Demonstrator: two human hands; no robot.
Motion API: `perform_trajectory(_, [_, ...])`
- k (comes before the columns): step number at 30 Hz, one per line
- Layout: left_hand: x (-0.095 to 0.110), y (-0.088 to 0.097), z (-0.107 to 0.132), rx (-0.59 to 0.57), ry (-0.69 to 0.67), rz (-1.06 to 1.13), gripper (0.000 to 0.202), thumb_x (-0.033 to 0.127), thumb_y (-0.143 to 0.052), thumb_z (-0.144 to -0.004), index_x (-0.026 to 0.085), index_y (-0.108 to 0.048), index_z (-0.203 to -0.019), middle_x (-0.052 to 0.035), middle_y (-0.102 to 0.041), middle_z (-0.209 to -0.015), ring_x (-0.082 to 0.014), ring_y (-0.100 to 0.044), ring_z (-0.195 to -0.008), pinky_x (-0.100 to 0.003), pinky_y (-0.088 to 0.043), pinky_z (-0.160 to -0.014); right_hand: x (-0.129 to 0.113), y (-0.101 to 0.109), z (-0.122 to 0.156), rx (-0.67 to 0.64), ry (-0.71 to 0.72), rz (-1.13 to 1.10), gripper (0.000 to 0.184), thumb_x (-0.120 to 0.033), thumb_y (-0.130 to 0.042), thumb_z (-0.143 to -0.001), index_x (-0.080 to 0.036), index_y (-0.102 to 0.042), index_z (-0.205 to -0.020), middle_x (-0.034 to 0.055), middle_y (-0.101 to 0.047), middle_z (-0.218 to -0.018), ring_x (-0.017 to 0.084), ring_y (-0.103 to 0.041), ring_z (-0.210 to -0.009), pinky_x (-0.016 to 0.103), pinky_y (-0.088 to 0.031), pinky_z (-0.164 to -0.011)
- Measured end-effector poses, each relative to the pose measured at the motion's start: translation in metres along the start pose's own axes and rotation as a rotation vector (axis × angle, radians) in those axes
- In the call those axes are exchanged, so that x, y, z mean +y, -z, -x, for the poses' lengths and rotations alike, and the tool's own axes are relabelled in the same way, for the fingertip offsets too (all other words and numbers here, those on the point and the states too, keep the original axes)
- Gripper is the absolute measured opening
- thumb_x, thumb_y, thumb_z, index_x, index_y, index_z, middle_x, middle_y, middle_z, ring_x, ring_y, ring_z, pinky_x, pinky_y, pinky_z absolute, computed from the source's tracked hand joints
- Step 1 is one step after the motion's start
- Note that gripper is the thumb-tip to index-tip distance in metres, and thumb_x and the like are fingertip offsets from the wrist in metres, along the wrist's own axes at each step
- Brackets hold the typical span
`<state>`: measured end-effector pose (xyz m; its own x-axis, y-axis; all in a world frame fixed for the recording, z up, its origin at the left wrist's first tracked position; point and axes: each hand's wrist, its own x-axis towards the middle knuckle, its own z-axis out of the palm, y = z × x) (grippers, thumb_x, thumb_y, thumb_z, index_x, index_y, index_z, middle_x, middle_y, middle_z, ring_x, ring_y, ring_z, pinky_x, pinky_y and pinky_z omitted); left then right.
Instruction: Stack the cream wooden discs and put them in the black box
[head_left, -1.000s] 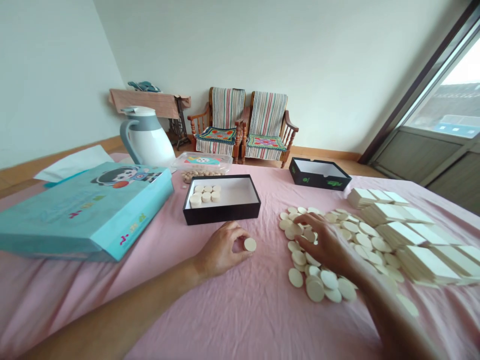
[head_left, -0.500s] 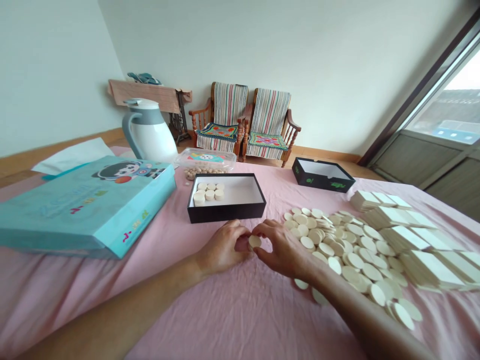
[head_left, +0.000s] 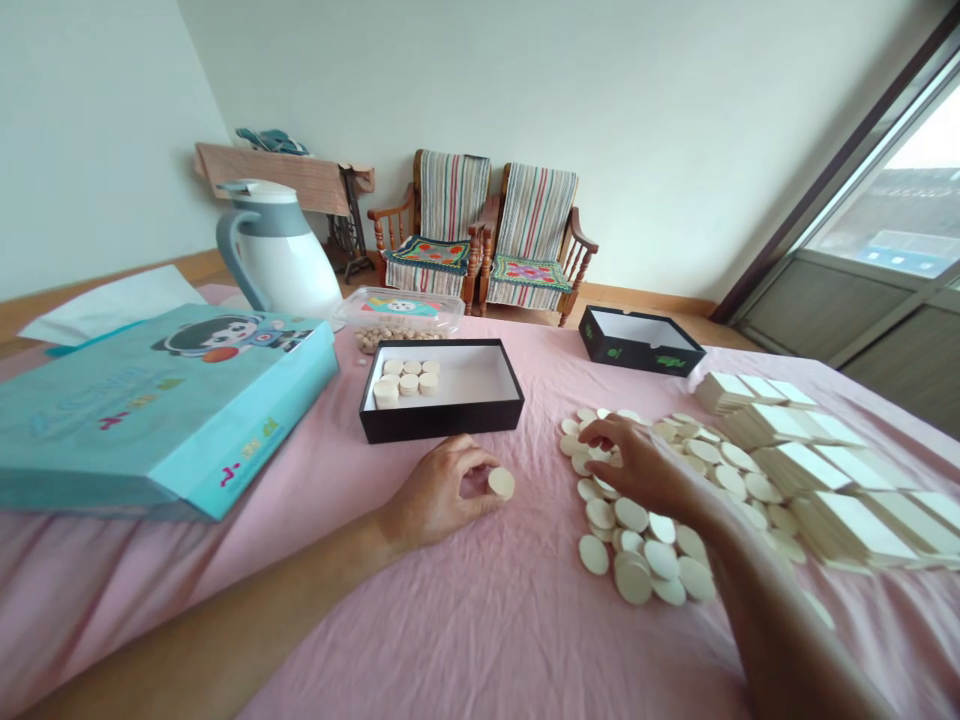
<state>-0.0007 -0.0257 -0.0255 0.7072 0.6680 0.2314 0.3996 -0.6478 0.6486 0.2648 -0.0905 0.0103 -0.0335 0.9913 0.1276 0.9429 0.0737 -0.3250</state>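
Observation:
My left hand [head_left: 439, 493] is closed on a wooden disc [head_left: 501, 484], pinched between thumb and fingers just above the pink cloth. Its round face is turned toward me; whether more discs are stacked behind it cannot be seen. Over the loose pile of pale wooden discs [head_left: 631, 515] is my right hand [head_left: 645, 465], its thumb and bent fingers apart at the pile's left part. Beyond my left hand, a black box [head_left: 442, 422] with a white inside has short stacks of discs [head_left: 409, 384] in its left half.
Rows of stacked pale rectangular cards [head_left: 814, 465] stand at the right. A second black box [head_left: 641, 345] lies behind the pile. On the left are a turquoise box [head_left: 225, 400] and a white-grey jug [head_left: 281, 260]. A clear plastic tub [head_left: 397, 318] holds small beige pieces.
My right hand has left the disc at my left hand and moved right to the pile. The left hand still grips the disc. The view has shifted slightly.

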Motion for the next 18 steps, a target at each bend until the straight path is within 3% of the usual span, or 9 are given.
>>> perform_trajectory(3, [0.001,0.000,0.000,0.001,-0.004,0.004,0.020,0.035,-0.064,-0.078,0.020,-0.067,-0.092,-0.0022,-0.056,-0.083,-0.0155,-0.055,-0.078,-0.027,-0.043,-0.071,0.000,-0.001,0.004,-0.077,0.005,0.113,0.023,-0.022,-0.059,-0.073,-0.018,-0.062,-0.096,0.0065,-0.059,-0.091,0.019,-0.055,-0.082,0.031,-0.039,-0.074])
perform_trajectory(9, [0.002,0.002,-0.001,-0.004,-0.001,-0.004,0.020,0.036,-0.063,-0.079,0.020,-0.068,-0.090,-0.0024,-0.058,-0.083,-0.0155,-0.055,-0.077,-0.027,-0.042,-0.070,-0.015,-0.005,0.004,-0.089,0.017,0.293,0.021,-0.016,-0.057,-0.073,-0.017,-0.061,-0.094,0.0084,-0.057,-0.092,0.023,-0.053,-0.089,0.031,-0.036,-0.075])
perform_trajectory(14, [0.001,0.000,-0.001,0.010,0.000,-0.016,0.023,0.035,-0.066,-0.076,0.020,-0.067,-0.092,-0.0024,-0.058,-0.086,-0.0158,-0.055,-0.080,-0.027,-0.042,-0.071,-0.021,-0.008,0.003,-0.115,0.048,0.371,0.029,-0.002,-0.047,-0.069,-0.019,-0.059,-0.089,0.0069,-0.057,-0.091,0.020,-0.054,-0.084,0.029,-0.034,-0.070])
perform_trajectory(18, [0.001,-0.001,0.000,0.013,-0.013,-0.015,0.019,0.034,-0.066,-0.077,0.020,-0.067,-0.090,-0.0020,-0.058,-0.084,-0.0155,-0.055,-0.079,-0.027,-0.042,-0.070,-0.018,-0.010,0.001,-0.087,0.062,0.377,0.023,-0.003,-0.047,-0.070,-0.017,-0.057,-0.085,0.0073,-0.057,-0.089,0.019,-0.054,-0.080,0.029,-0.033,-0.066])
